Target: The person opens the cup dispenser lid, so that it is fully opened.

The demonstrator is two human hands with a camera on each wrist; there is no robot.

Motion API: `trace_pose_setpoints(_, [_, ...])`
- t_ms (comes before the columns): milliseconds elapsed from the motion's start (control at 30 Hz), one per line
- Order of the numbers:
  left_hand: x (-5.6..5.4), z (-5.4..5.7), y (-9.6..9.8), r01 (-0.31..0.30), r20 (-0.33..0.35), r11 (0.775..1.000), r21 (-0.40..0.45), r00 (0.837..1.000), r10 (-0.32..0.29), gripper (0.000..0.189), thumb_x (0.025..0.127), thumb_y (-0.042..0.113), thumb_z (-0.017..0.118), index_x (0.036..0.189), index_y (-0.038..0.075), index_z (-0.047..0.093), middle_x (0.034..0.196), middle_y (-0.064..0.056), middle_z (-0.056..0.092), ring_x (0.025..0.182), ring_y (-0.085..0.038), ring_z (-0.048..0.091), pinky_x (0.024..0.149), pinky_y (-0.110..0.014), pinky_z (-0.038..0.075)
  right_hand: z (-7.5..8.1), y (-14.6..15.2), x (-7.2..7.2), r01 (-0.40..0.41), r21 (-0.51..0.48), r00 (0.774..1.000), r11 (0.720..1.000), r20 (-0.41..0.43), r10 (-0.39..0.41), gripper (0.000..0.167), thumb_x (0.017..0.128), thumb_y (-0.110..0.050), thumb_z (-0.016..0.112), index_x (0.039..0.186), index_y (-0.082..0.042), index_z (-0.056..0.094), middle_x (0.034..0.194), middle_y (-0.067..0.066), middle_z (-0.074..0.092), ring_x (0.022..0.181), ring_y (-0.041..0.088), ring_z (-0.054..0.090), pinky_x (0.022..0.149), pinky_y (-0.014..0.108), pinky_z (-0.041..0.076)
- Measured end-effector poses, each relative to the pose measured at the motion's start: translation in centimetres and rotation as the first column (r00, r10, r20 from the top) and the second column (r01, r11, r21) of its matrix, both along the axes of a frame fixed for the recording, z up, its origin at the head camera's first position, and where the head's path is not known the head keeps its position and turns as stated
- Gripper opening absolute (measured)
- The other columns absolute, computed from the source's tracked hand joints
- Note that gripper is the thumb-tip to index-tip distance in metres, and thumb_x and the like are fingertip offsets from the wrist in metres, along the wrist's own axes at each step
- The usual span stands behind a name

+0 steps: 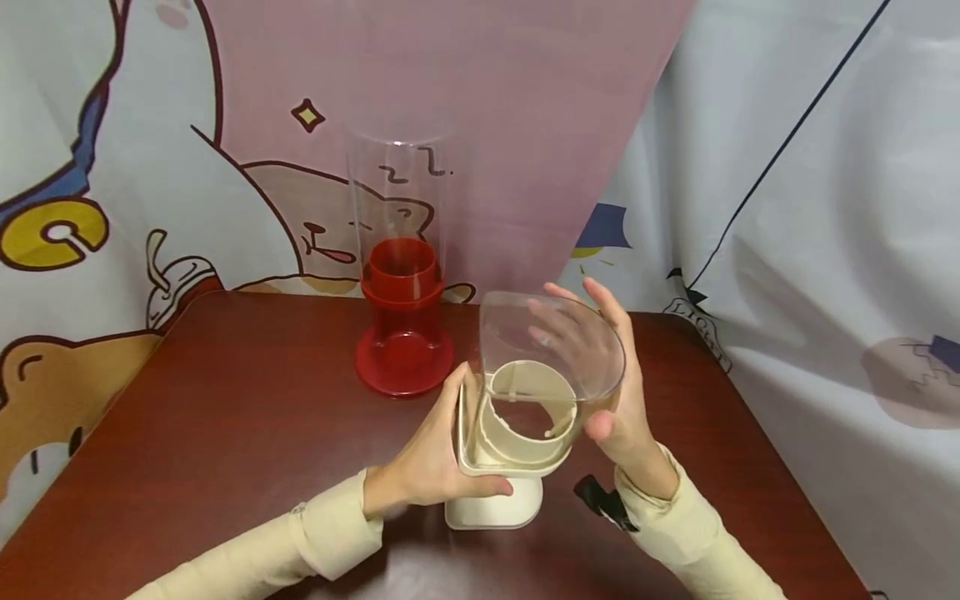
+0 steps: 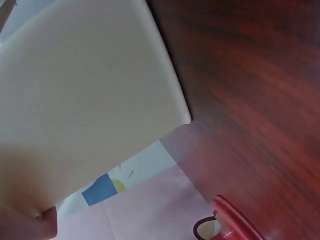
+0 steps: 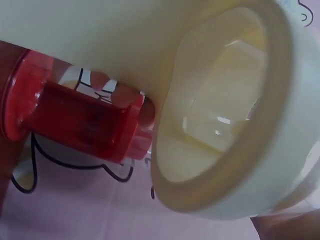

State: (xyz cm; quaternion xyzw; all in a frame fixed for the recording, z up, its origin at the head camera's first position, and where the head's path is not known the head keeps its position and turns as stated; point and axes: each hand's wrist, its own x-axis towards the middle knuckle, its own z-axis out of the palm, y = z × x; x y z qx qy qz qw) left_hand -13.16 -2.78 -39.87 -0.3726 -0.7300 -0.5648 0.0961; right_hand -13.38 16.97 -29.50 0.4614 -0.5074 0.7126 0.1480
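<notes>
A person's left hand (image 1: 427,462) is gripping a cream stand (image 1: 517,446) by its flat side, the thumb lying across the front below the rim and the fingers going round behind. That grip is clamped on the stand, and in the right wrist view a few fingertips are showing past the stand's edge. The right hand (image 1: 630,408) is holding a clear cover (image 1: 513,337) on its curved side — the thumb is resting near the front and the fingers are reaching round the back, some of them showing through the plastic. So this grip is closing round the cover.

The cover is standing over the stand's tray, flat side to the left, with a cream ring (image 1: 532,446) showing inside it. Below the tray, the stand's foot (image 1: 495,510) is sitting above or on the table (image 1: 225,450) — whether it is touching the wood is hard to tell.

Farther back on the table, to the left of the cream stand, a red stand (image 1: 405,292) is standing upright with a clear tube (image 1: 397,187) rising from its top. A black strap (image 1: 606,502) is hanging by the right sleeve (image 1: 686,533). Behind the table, a cartoon-printed cloth (image 1: 510,142) is hanging.
</notes>
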Motion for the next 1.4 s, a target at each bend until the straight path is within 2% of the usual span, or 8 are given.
trace_pose_setpoints(100, [-0.1, -0.4, 0.2, 0.020, -0.024, 0.999, 0.035, 1.000, -0.019, 0.118, 0.058, 0.035, 0.096, 0.147, 0.012, 0.022, 0.127, -0.007, 0.051, 0.123, -0.021, 0.051, 0.108, -0.031, 0.039, 0.0, -0.7, -0.1, 0.030, -0.008, 0.999, 1.000, -0.011, -0.030, 0.105, 0.079, -0.051, 0.079, 0.153, -0.003, 0.023, 0.146, 0.025, 0.047, 0.128, 0.036, 0.057, 0.106, 0.044, 0.048])
trace_pose_setpoints(233, [-0.3, -0.5, 0.6, 0.024, -0.055, 0.998, 0.060, 0.998, -0.021, 0.115, 0.060, 0.038, 0.095, 0.146, 0.012, 0.023, 0.121, -0.007, 0.052, 0.120, -0.021, 0.052, 0.107, -0.031, 0.040, -0.3, -1.1, 0.3, 0.115, -0.050, 0.993, 0.992, -0.023, -0.116, 0.098, 0.080, -0.047, 0.081, 0.149, 0.000, 0.029, 0.139, 0.025, 0.054, 0.121, 0.035, 0.062, 0.103, 0.043, 0.051])
trace_pose_setpoints(367, [-0.3, -0.5, 0.7, 0.035, -0.027, 0.997, 0.065, 0.999, -0.033, 0.114, 0.060, 0.040, 0.094, 0.147, 0.016, 0.024, 0.127, -0.002, 0.051, 0.123, -0.018, 0.051, 0.108, -0.031, 0.040, -0.5, -1.3, 0.5, 0.168, -0.078, 0.985, 0.983, -0.024, -0.170, 0.099, 0.079, -0.047, 0.082, 0.148, 0.001, 0.030, 0.137, 0.025, 0.056, 0.120, 0.035, 0.063, 0.102, 0.041, 0.051])
trace_pose_setpoints(533, [0.0, -0.6, 0.5, 0.082, 0.034, 0.995, 0.064, 0.996, -0.084, 0.120, 0.060, 0.031, 0.096, 0.151, 0.020, 0.019, 0.142, -0.001, 0.046, 0.127, -0.019, 0.051, 0.110, -0.031, 0.041, -0.6, -1.5, 0.7, 0.189, -0.071, 0.981, 0.979, -0.021, -0.191, 0.103, 0.078, -0.046, 0.083, 0.149, 0.004, 0.028, 0.136, 0.026, 0.056, 0.120, 0.034, 0.063, 0.102, 0.041, 0.052])
trace_pose_setpoints(800, [-0.3, -0.6, 0.5, 0.129, 0.024, 0.984, 0.123, 0.991, -0.133, 0.118, 0.058, 0.017, 0.096, 0.149, 0.015, 0.020, 0.142, -0.008, 0.046, 0.129, -0.022, 0.050, 0.112, -0.029, 0.039, -0.3, -1.6, 0.6, 0.201, -0.078, 0.980, 0.976, 0.020, -0.200, 0.090, 0.082, -0.043, 0.080, 0.142, 0.010, 0.038, 0.133, 0.024, 0.059, 0.116, 0.033, 0.065, 0.100, 0.040, 0.053])
trace_pose_setpoints(1033, [-0.5, -0.7, 0.5, 0.087, -0.010, 0.992, 0.092, 0.996, -0.086, 0.116, 0.061, 0.030, 0.095, 0.148, 0.014, 0.021, 0.137, -0.007, 0.049, 0.126, -0.021, 0.051, 0.111, -0.030, 0.039, -0.2, -1.4, 0.2, 0.199, -0.082, 0.979, 0.977, 0.059, -0.195, 0.085, 0.084, -0.041, 0.078, 0.141, 0.009, 0.040, 0.133, 0.023, 0.059, 0.115, 0.033, 0.066, 0.099, 0.041, 0.053])
trace_pose_setpoints(1233, [-0.5, -0.5, 0.2, 0.046, -0.011, 0.998, 0.038, 0.999, -0.045, 0.123, 0.058, 0.030, 0.096, 0.150, 0.012, 0.018, 0.141, -0.007, 0.047, 0.130, -0.020, 0.048, 0.113, -0.031, 0.036, -0.5, -1.6, 0.1, 0.177, -0.152, 0.984, 0.972, 0.018, -0.177, 0.088, 0.081, -0.040, 0.081, 0.142, 0.007, 0.039, 0.133, 0.024, 0.059, 0.115, 0.034, 0.066, 0.100, 0.041, 0.052])
trace_pose_setpoints(1400, [-0.4, -0.4, 0.2, 0.060, -0.014, 0.998, 0.004, 0.998, -0.060, 0.125, 0.057, 0.026, 0.097, 0.150, 0.009, 0.015, 0.144, -0.007, 0.044, 0.132, -0.019, 0.047, 0.114, -0.030, 0.035, -0.8, -1.6, 0.2, 0.175, -0.167, 0.982, 0.970, -0.037, -0.184, 0.090, 0.081, -0.038, 0.083, 0.142, 0.011, 0.038, 0.132, 0.026, 0.059, 0.115, 0.035, 0.065, 0.100, 0.041, 0.052])
